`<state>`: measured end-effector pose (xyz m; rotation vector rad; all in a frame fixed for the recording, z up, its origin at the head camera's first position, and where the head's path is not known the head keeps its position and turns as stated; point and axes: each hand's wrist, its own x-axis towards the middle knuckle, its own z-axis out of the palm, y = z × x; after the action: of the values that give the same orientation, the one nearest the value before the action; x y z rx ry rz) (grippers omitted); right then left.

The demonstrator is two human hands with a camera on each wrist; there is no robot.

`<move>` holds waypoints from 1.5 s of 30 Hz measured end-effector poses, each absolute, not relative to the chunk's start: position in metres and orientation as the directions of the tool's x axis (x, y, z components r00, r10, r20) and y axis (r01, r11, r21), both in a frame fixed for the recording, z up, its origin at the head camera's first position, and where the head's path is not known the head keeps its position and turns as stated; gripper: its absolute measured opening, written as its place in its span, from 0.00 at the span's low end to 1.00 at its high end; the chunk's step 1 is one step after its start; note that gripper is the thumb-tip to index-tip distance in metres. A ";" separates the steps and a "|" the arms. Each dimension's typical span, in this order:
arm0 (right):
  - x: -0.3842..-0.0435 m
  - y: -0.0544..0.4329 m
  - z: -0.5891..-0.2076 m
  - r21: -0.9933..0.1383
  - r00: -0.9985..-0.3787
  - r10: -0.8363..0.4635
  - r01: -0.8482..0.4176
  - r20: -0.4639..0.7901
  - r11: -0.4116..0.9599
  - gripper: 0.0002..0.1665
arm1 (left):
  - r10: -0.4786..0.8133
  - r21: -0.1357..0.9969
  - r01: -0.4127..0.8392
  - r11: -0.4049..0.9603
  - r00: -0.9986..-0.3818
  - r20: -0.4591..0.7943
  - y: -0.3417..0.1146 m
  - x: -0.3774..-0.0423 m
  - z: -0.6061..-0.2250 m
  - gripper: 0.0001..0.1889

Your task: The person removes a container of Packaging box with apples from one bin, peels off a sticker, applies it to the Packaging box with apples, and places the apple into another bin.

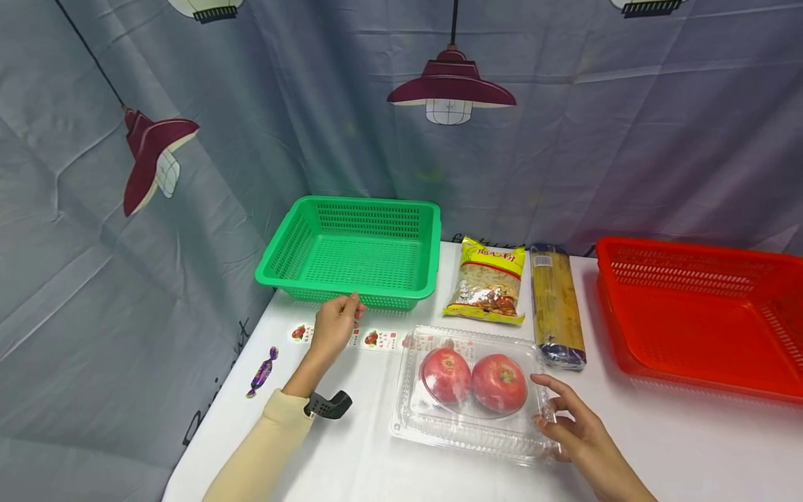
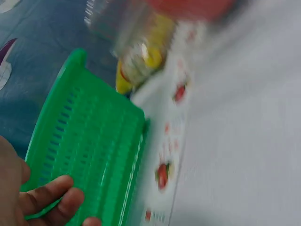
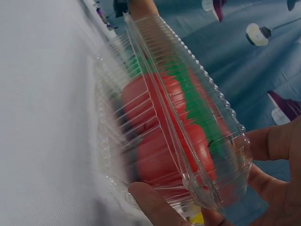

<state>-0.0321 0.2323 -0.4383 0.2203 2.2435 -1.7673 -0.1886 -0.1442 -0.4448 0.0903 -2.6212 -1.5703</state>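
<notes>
My right hand (image 1: 580,429) grips the right edge of a clear plastic clamshell box (image 1: 410,425), thumb on the near side and fingers behind. Two round red fruits (image 1: 498,383), tomato-like, sit side by side in the box; the right wrist view shows them through its ribbed wall (image 3: 211,89). At the front of the green basket (image 1: 348,293), my left hand (image 1: 335,326) hovers with loosely bent fingers and nothing seen in them. A strip of fruit stickers (image 1: 379,339) lies beneath that hand and runs right to the box, which overlaps it.
A wrapped candy (image 1: 262,373) in purple lies to the left. Behind the box are a yellow food packet (image 1: 489,282) and a long pack of noodles (image 1: 557,307). On the right stands a red basket (image 1: 684,335). A grey curtain (image 1: 351,125) hangs behind the table.
</notes>
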 end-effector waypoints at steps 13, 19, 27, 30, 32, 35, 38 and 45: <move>-0.032 0.231 -0.439 -0.932 -0.955 -0.062 0.265 -0.289 0.249 0.36 | -0.006 0.137 0.014 0.990 -0.989 0.148 -0.187 -0.189 -0.448 0.18; -0.033 0.231 -0.437 -0.919 -0.946 -0.065 0.290 -0.317 0.267 0.36 | -0.069 0.069 -0.070 0.995 -0.997 -0.015 -0.194 -0.192 -0.442 0.24; -0.032 0.232 -0.439 -0.927 -0.951 -0.077 0.270 -0.299 0.262 0.36 | -0.068 0.096 -0.072 0.993 -0.996 -0.050 -0.195 -0.195 -0.445 0.27; -0.031 0.232 -0.439 -0.927 -0.952 -0.079 0.267 -0.297 0.264 0.36 | -0.061 0.102 -0.063 0.993 -0.998 -0.029 -0.193 -0.196 -0.447 0.27; -0.032 0.232 -0.439 -0.923 -0.949 -0.073 0.277 -0.306 0.266 0.36 | -0.063 0.112 -0.063 0.992 -0.998 -0.007 -0.192 -0.197 -0.450 0.28; -0.031 0.231 -0.438 -0.918 -0.947 -0.067 0.287 -0.316 0.272 0.36 | -0.058 0.137 -0.054 0.989 -0.998 0.024 -0.190 -0.199 -0.453 0.26; -0.031 0.231 -0.438 -0.919 -0.946 -0.063 0.291 -0.318 0.266 0.36 | -0.037 0.173 -0.028 0.984 -0.998 0.050 -0.187 -0.200 -0.455 0.22; -0.030 0.233 -0.439 -0.919 -0.947 -0.061 0.290 -0.317 0.266 0.36 | -0.002 0.228 0.022 0.973 -0.995 0.102 -0.185 -0.201 -0.458 0.14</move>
<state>-0.0302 0.2330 -0.4385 0.2115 2.2523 -1.7309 -0.2010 -0.1851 -0.4580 -0.0153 -3.0199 -0.3503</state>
